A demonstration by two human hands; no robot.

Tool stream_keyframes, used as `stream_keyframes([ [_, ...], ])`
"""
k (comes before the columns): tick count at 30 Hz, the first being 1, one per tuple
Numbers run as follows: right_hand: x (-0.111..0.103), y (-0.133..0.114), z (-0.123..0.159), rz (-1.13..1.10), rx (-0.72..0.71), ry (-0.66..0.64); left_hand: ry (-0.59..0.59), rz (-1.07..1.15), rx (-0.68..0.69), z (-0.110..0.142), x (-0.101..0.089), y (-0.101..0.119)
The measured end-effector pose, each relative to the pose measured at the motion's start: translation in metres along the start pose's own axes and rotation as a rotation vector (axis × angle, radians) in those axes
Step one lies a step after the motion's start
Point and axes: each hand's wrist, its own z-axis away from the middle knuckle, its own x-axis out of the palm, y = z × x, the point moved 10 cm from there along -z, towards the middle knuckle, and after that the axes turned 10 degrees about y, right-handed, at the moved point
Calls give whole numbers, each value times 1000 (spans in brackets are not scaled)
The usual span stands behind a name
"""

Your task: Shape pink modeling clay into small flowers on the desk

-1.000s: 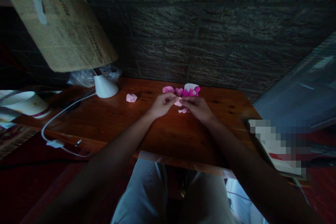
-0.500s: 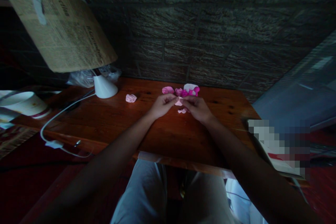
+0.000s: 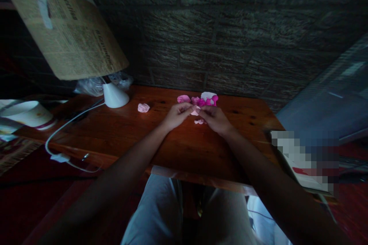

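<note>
Between the fingertips of my left hand [image 3: 178,115] and my right hand [image 3: 214,118] is a small flat piece of pale pink clay-like material [image 3: 195,111]. Both hands pinch it, one from each side, above the wooden table. Just below it lie pale pink crumpled bits [image 3: 200,121]. Behind the hands sit a pink lump [image 3: 183,98], several magenta pieces [image 3: 202,102] and a white lump [image 3: 208,95]. A separate pale pink lump [image 3: 143,108] rests off to the left.
A lamp with a newsprint shade [image 3: 69,34] and white base [image 3: 115,96] stands at the left, its white cord [image 3: 59,130] hanging over the table's edge. Farther left is a paper cup [image 3: 30,114]. A book-like object [image 3: 304,172], partly blurred out, lies right. A stone wall [image 3: 184,26] rises behind.
My fingers have shifted very slightly around the pale pink piece, and the right fingertips now cover a little more of it. The rest looks the same.
</note>
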Motion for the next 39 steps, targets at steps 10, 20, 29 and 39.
stream_keyframes([
  [10, 5, 0, 1, -7, -6, -31, 43, 17, -21, -1, -7, -4],
  [20, 4, 3, 0, -7, 41, 23, 3, -50, -76, 1, -2, -10],
  [29, -7, 0, -2, -147, 90, 100, -2, -111, -123, 1, -5, -17],
  [39, 2, 8, -1, -246, 167, 67, -22, -162, -52, 2, -4, -6],
])
